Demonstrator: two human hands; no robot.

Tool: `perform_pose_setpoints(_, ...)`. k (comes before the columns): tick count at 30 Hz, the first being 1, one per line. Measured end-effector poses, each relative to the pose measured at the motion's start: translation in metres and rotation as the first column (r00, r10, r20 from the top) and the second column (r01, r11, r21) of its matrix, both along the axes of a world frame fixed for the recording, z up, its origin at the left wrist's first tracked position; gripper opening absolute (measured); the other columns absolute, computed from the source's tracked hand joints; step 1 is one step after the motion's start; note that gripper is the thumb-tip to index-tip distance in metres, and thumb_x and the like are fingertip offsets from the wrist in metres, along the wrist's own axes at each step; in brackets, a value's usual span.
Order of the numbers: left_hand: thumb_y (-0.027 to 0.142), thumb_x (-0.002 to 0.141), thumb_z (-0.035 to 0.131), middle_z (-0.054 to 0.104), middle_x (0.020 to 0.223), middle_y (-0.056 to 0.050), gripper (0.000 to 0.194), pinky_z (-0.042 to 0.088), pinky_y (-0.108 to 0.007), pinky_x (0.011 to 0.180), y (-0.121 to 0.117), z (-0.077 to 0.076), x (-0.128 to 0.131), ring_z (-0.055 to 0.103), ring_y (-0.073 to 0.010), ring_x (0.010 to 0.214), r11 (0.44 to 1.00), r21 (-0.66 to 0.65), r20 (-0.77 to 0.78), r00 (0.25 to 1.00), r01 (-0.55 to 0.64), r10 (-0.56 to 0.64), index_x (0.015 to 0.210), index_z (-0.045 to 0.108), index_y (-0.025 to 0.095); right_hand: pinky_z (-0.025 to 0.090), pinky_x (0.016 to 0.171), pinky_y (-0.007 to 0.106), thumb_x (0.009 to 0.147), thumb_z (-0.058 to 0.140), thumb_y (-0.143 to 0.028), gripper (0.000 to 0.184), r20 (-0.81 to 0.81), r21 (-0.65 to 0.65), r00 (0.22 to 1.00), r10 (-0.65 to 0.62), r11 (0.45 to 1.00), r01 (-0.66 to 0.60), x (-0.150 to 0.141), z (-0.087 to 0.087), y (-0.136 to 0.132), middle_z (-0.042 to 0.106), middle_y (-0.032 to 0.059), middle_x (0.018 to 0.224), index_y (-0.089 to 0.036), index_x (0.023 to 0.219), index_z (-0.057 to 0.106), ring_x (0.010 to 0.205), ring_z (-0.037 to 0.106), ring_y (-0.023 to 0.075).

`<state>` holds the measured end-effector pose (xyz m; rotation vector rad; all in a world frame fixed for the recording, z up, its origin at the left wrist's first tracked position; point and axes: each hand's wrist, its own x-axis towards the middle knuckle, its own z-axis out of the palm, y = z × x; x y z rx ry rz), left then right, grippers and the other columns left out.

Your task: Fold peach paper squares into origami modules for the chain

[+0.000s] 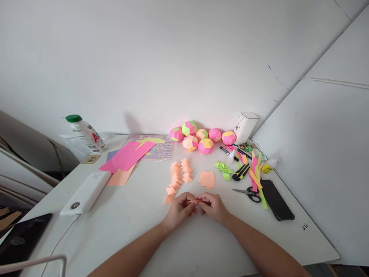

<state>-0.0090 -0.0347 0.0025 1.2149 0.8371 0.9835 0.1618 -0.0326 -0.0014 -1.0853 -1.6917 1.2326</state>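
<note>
Together, the left hand (179, 209) and right hand (213, 207) curl inward, pinching orange paper (193, 201) nearer the tabletop's (198, 246) front edge.

From my remote seat, I see a left hand (179, 209) and a right hand (213, 207) side by side at the near middle of the table (138, 204), a paper stack (206, 179) just beyond the right one, and two rows of paper pieces (175, 179) to its left. Paper balls (206, 146) cluster far back before the wall (184, 69), left of a container (245, 129). Scissors (253, 197) lie between stack and phone (277, 201), right; paper sheets (118, 158), between rows and bottle (88, 134), left.
</note>
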Motion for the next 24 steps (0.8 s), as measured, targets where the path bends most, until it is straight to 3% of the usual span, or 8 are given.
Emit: perform_pose_setpoints(24, 0.039, 0.077, 0.065, 0.057, 0.079, -0.002, 0.026, 0.040, -0.021, 0.042, 0.0001, 0.0032, -0.0031, 0.058, -0.0096, 0.052, 0.999, 0.037, -0.001, 1.000, 0.022, -0.022, 0.067, 0.060, 0.015, 0.042, 0.042, 0.022, 0.078, 0.062, -0.041, 0.025, -0.066, -0.111, 0.998, 0.002, 0.994, -0.010, 0.0007, 0.0086, 0.0001, 0.061, -0.0018, 0.054, -0.017, 0.074, 0.056, 0.042, 0.054, 0.0108)
